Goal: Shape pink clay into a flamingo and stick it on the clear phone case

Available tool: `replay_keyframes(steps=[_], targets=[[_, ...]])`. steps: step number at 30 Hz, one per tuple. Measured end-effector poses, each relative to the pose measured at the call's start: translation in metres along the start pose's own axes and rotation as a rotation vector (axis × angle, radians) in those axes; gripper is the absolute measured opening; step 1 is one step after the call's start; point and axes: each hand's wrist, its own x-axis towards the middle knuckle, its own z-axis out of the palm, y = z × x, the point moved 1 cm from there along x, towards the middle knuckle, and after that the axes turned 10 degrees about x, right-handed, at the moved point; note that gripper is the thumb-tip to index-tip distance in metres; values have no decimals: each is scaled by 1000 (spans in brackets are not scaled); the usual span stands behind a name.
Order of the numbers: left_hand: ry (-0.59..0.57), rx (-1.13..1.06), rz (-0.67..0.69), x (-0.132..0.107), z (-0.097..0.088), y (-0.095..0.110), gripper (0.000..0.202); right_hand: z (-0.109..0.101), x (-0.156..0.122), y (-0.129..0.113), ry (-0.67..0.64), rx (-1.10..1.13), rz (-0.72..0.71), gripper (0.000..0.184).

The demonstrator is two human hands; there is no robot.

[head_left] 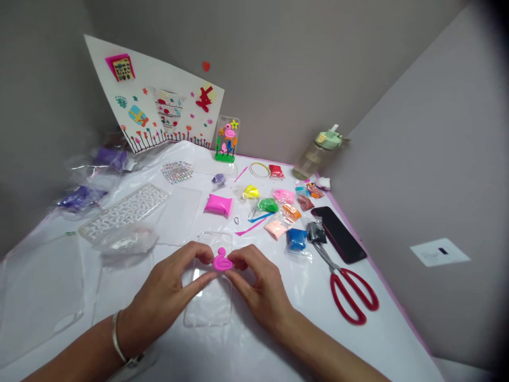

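Note:
A small pink clay swan or flamingo shape (222,260) lies over the upper part of a clear phone case (208,307) on the white-covered table. My left hand (167,286) pinches its left side between thumb and index finger. On its right side, the thumb and fingers of my right hand (260,281) are closed in a pinch too. Beyond the hands lies a pink packet of clay (218,205). A finished-looking phone case (227,139) with a pink bird, flowers and green grass leans upright at the back.
Several clay packets, such as a blue one (296,240), lie right of centre. Red-handled scissors (350,297) and a black phone (339,234) rest at the right. A bottle (318,154) stands behind. Rhinestones (177,172) and a patterned clear tray (125,211) lie left.

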Motion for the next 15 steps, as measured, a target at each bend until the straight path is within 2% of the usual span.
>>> replay_keyframes(steps=[5, 9, 15], targets=[[-10, 73, 49, 4, -3, -2, 13, 5, 5, 2, -25, -59, -4, 8], [25, 133, 88, 9, -4, -6, 11, 7, 11, 4, -35, -111, -16, 7], [26, 249, 153, 13, -1, -16, 11, 9, 16, 10, -55, -146, 31, 13]])
